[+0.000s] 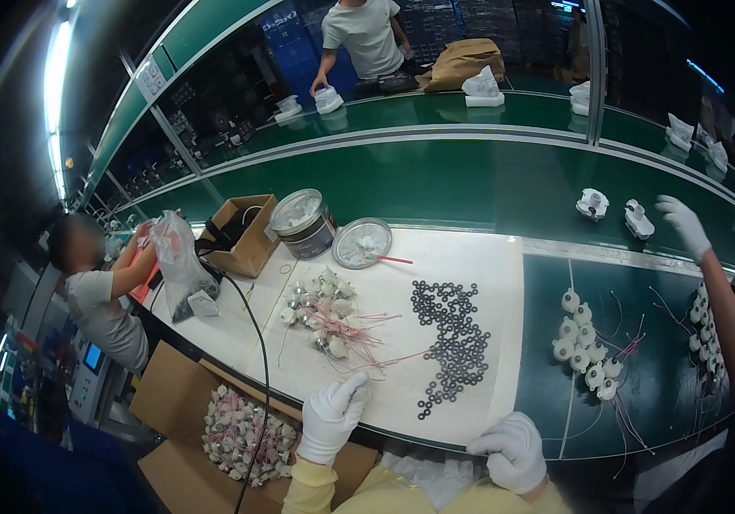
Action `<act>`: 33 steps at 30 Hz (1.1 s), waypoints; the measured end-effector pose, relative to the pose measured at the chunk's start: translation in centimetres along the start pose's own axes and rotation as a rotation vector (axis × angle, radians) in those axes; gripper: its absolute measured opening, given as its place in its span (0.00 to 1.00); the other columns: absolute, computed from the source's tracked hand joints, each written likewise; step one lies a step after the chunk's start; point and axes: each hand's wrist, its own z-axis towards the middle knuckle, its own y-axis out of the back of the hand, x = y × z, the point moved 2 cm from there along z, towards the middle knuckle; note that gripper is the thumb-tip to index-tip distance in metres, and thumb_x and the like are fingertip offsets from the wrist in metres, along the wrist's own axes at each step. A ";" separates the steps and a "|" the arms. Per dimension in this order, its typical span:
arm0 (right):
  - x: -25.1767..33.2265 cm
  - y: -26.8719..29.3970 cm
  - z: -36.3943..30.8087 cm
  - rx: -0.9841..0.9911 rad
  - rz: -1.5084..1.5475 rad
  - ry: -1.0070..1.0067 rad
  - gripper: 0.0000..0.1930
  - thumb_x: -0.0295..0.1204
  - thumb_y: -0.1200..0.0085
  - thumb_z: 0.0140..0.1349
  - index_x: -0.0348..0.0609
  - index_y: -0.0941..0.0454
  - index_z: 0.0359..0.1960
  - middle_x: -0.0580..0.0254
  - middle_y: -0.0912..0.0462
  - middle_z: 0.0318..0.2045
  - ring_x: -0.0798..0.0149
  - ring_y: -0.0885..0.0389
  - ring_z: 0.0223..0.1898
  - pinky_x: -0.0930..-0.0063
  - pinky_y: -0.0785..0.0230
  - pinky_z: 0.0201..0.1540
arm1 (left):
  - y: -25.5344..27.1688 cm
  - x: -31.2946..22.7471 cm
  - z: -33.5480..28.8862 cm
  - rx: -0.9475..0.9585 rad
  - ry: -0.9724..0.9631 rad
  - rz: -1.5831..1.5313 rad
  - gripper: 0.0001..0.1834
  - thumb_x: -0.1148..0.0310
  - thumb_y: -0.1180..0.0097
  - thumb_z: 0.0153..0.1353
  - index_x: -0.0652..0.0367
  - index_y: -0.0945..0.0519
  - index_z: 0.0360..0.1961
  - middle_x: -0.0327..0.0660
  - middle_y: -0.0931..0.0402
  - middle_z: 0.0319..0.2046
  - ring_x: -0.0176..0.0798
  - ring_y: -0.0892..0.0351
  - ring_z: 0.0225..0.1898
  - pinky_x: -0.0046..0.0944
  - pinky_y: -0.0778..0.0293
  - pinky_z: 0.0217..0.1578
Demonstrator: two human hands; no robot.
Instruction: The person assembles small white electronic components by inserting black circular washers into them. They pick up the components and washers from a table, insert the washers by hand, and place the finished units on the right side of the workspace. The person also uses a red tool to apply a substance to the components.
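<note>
My left hand [333, 418], in a white glove, is at the near table edge with fingers pinched together. Whether anything is between them I cannot make out. Just beyond it lies a pile of small white motors [323, 310] with pink and red wires trailing right. My right hand [513, 454], also gloved, is closed at the near edge below many small black rings [453, 343] spread over the white sheet. Its fingertips are curled, and what they may hold is hidden. Below my left hand, an open cardboard box [166, 390] contains more white motors [247, 433].
A metal tin [303, 224] and its lid [362, 243] with white paste and a red-handled brush [395, 259] stand behind. More motors [588, 343] lie on the green mat at right. A co-worker's gloved hand [683, 224] reaches over the green conveyor [487, 176]. A black cable [263, 343] crosses the box.
</note>
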 end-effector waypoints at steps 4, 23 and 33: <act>-0.3 -0.1 -0.2 0.008 -0.008 -0.025 0.16 0.22 0.48 0.41 0.52 0.15 0.32 0.68 0.14 0.27 0.57 0.19 0.29 0.62 0.33 0.36 | 0.0 -0.1 0.1 -0.005 0.001 -0.009 0.16 0.67 0.36 0.62 0.50 0.17 0.52 0.40 0.22 0.27 0.48 0.22 0.25 0.45 0.26 0.26; -0.5 -0.2 -0.4 0.050 -0.009 0.047 0.16 0.25 0.43 0.42 0.52 0.14 0.35 0.69 0.15 0.28 0.58 0.19 0.30 0.64 0.32 0.36 | -0.6 -1.0 0.6 -0.106 0.057 0.109 0.10 0.70 0.33 0.55 0.50 0.14 0.39 0.39 0.27 0.20 0.47 0.26 0.20 0.46 0.30 0.23; -0.8 -0.5 0.1 -0.005 0.042 -0.017 0.20 0.24 0.42 0.48 0.45 0.17 0.46 0.64 0.14 0.31 0.54 0.17 0.33 0.61 0.28 0.38 | -1.5 -0.9 1.1 -0.179 0.085 0.062 0.04 0.72 0.34 0.55 0.54 0.15 0.33 0.41 0.22 0.20 0.49 0.24 0.20 0.47 0.30 0.22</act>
